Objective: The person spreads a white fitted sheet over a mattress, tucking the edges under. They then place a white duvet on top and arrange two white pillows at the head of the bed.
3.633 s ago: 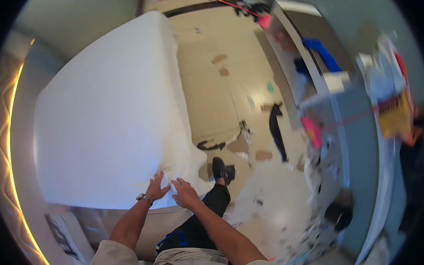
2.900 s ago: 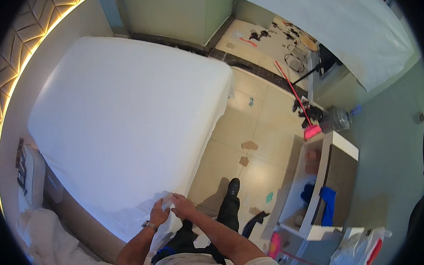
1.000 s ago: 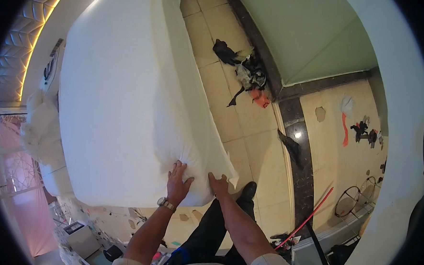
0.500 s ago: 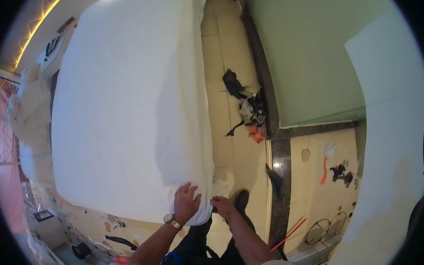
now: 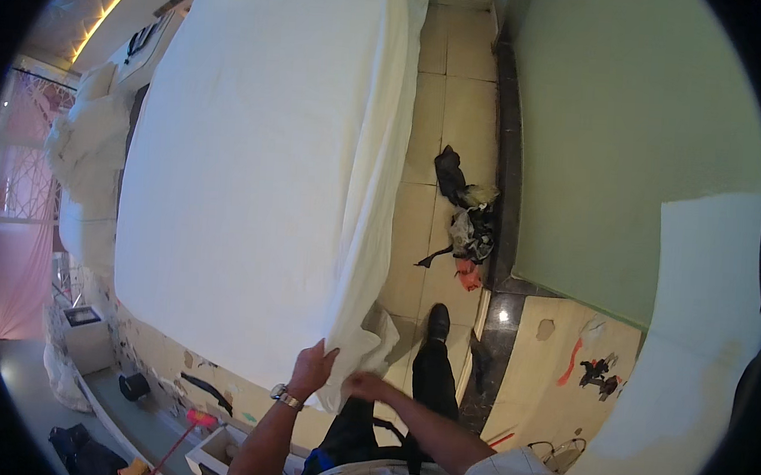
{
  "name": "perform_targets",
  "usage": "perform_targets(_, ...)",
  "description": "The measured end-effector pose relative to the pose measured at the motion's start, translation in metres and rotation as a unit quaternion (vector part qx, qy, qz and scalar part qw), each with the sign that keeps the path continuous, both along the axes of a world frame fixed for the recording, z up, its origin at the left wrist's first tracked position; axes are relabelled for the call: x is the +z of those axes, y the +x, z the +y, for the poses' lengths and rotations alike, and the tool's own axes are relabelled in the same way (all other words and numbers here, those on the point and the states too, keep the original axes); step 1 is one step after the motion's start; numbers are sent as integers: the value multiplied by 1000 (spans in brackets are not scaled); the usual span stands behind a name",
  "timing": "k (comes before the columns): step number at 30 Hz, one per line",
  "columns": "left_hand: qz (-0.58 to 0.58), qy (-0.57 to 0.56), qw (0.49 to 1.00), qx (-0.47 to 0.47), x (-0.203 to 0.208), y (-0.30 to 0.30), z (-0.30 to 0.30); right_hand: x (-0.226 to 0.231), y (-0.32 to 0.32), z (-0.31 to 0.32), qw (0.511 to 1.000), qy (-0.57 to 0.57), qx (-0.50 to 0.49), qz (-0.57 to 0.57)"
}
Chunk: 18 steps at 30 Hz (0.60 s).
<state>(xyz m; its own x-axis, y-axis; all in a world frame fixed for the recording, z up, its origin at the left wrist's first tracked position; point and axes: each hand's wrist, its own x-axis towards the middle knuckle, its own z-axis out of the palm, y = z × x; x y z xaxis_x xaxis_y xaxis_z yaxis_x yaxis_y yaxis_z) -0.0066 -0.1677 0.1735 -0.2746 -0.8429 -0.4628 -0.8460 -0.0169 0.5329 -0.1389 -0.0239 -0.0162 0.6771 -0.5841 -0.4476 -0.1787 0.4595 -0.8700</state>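
A white sheet (image 5: 238, 161) covers a large bed, with long folds running down its right side to the near corner. At that corner my left hand (image 5: 312, 368), a watch on its wrist, is closed on the sheet, its thumb showing and the other fingertips hidden. Just right of it, my right hand (image 5: 369, 387) is closed at the sheet's loose hanging edge; its fingers are partly blurred. Bunched cloth flares out beyond the right hand, over the floor side of the bed.
Black, grey and red crumpled bags (image 5: 471, 234) lie on the tiled floor (image 5: 416, 214) right of the bed. A dark ledge (image 5: 506, 175) borders a green panel (image 5: 626, 147). White bedding (image 5: 92, 154) is piled at the left. An open white drawer (image 5: 214, 452) and a red-headed stick (image 5: 201, 419) are lower left.
The sheet's right side has been pulled outward into long folds and hangs looser. My left hand went from lying spread to closed; my right hand moved left and lower. The view shifted; one foot stepped forward.
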Motion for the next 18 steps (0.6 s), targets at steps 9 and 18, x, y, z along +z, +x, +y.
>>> perform_targets(9, -58, -29, 997, 50, 20, 9, 29, 132, -23, -264, 883, 12, -452, 127)
perform_targets(18, 278, 83, 895, 338, 80, 35, -164, 207, 32, -284, 933, -83, -346, -47)
